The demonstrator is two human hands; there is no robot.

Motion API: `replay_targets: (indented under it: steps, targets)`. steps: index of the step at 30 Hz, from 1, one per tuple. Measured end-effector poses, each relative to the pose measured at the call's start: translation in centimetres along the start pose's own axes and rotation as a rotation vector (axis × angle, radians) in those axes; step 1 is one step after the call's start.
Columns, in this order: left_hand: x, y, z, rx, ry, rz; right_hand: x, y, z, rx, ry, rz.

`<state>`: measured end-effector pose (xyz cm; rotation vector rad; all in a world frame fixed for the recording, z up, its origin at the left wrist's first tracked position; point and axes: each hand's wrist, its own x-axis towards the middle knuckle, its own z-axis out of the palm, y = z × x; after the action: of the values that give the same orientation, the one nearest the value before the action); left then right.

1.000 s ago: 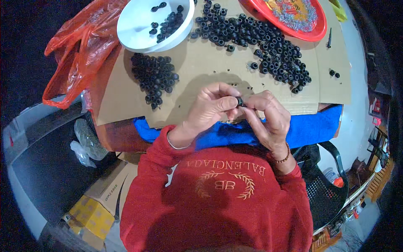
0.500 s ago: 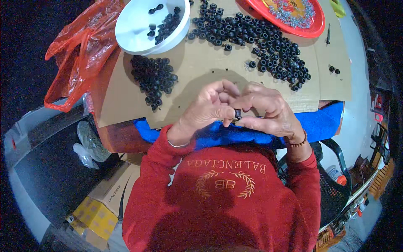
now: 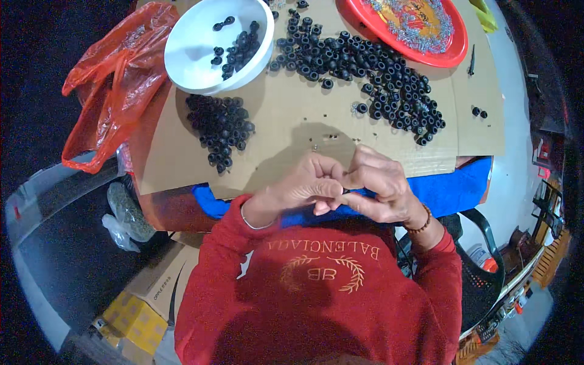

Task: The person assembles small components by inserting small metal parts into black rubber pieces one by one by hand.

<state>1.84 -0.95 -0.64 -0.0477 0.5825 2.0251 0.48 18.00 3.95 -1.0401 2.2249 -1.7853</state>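
Both hands meet close to the body, just past the near edge of the cardboard sheet (image 3: 304,121) that covers the tabletop. The left hand (image 3: 301,188) and the right hand (image 3: 380,188) are curled in, fingertips pinched together around a small black ring (image 3: 345,191) of which only a sliver shows between them. It hangs over the blue cloth (image 3: 456,185) at the person's lap, not over the cardboard.

That, to my eye, is the weak spot: the piece is tiny and held by the fingertips alone, so a slip could drop it onto the cloth or past it to the floor, where a dark part would be hard to find. Whether a second part is held as well, I cannot tell; the fingers hide it.

Ahead of the hands lies a long spread of black rings (image 3: 377,79), and to the left a tighter heap (image 3: 222,125) just below a white bowl (image 3: 219,42) with a few more inside. A careless reach could sweep the two piles together. A red tray (image 3: 450,55) sits at the far right, an orange plastic bag (image 3: 109,91) hangs off the left edge, and a few specks lie loose between hands and piles.
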Motion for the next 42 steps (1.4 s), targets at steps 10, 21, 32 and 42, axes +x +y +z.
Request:
replay_targets:
  steps: [10, 21, 32, 42]
  targets:
    - [0.1, 1.0, 0.9, -0.042, 0.001, 0.040, -0.6, 0.7, 0.5, 0.013, 0.207, 0.095]
    - [-2.2, 9.7, 2.1, 1.394, 1.082, 1.113, 1.7, 4.0, -1.9, -1.154, 0.191, 0.068]
    - [-1.5, 12.1, 0.2, 2.096, 1.342, 1.303, 2.5, 4.3, -1.9, -1.071, 0.092, -0.059]
    - [4.5, 6.7, 0.6, 2.083, 0.734, 0.869, -0.1, 2.5, -0.9, -0.552, 0.159, -0.035]
